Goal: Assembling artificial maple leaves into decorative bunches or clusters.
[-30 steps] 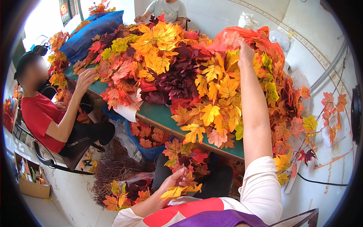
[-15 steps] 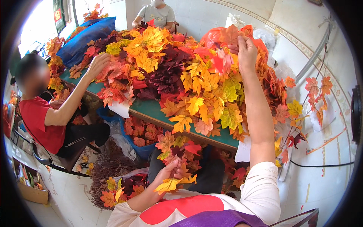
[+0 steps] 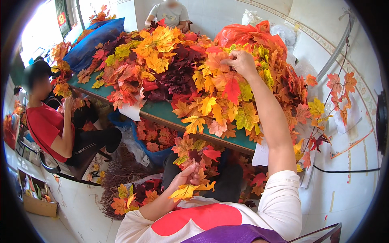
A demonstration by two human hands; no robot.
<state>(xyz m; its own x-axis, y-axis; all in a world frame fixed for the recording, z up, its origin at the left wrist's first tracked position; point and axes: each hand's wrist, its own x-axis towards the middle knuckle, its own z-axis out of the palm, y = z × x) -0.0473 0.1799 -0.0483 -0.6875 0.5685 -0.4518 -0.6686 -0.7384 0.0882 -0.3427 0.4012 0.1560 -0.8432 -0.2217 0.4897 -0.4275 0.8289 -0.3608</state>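
Observation:
My left hand [image 3: 187, 177], low in front of my lap, has its fingers closed on a spray of artificial maple leaves [image 3: 184, 146] in orange, green, dark red and red. A yellow-orange leaf [image 3: 184, 192] hangs below those fingers. My right hand [image 3: 242, 65] reaches over the table with thumb and fingers pinched at the edge of an orange artificial maple leaf [image 3: 216, 62]. Beneath it spreads a heap of loose leaves, with yellow leaves [image 3: 208, 105], a red leaf [image 3: 231, 90] and a dark purple bunch [image 3: 180, 77]. The pinched fingertips partly hide what they grip.
The green table [image 3: 162, 115] carries the leaf heap. Below it stands a blue bag of leaves [image 3: 156, 154], beside a bundle of thin brown twigs [image 3: 121, 174]. A co-worker in red [image 3: 52, 127] sits at left, another person [image 3: 172, 15] behind the table. A leafy branch [image 3: 334, 101] rises at right.
My right hand has moved left and down from the heap's far right side to its middle. The co-worker in red has drawn an arm back from the table. My left hand stays nearly still.

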